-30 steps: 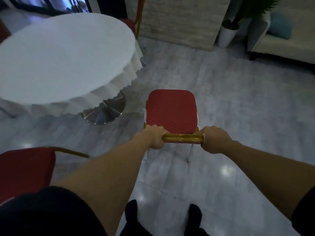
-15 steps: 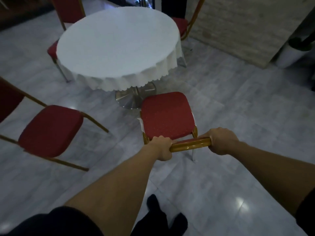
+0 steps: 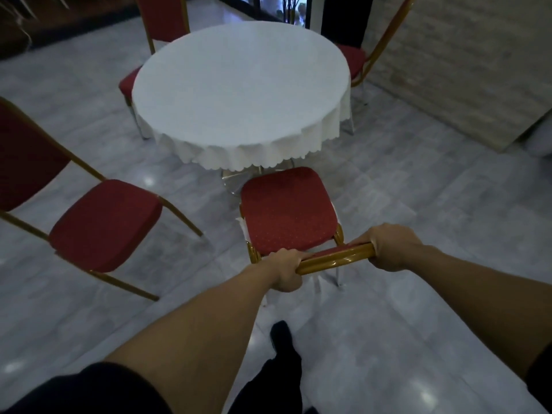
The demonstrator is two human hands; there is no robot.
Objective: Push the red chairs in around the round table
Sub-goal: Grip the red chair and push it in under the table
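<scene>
A red chair [image 3: 288, 209] with a gold frame stands in front of me, its seat's far edge just short of the tablecloth hem. My left hand [image 3: 285, 268] and my right hand [image 3: 389, 246] both grip the gold top bar of its backrest. The round table [image 3: 242, 91] under a white cloth stands beyond it on a metal pedestal. A second red chair [image 3: 101, 225] stands away from the table at the left. Two more red chairs sit against the table's far side, one at far left [image 3: 130, 82] and one at far right [image 3: 355, 59].
Grey marble floor [image 3: 418, 204] surrounds the table. A pale stone wall [image 3: 466, 64] runs along the right. Dark glass doors lie behind the table. My dark shoe [image 3: 280, 336] is on the floor below the held chair.
The chair has moved forward toward the table, its seat now close to the cloth's hem. My view has swung so the table is straight ahead, with both far chairs in sight.
</scene>
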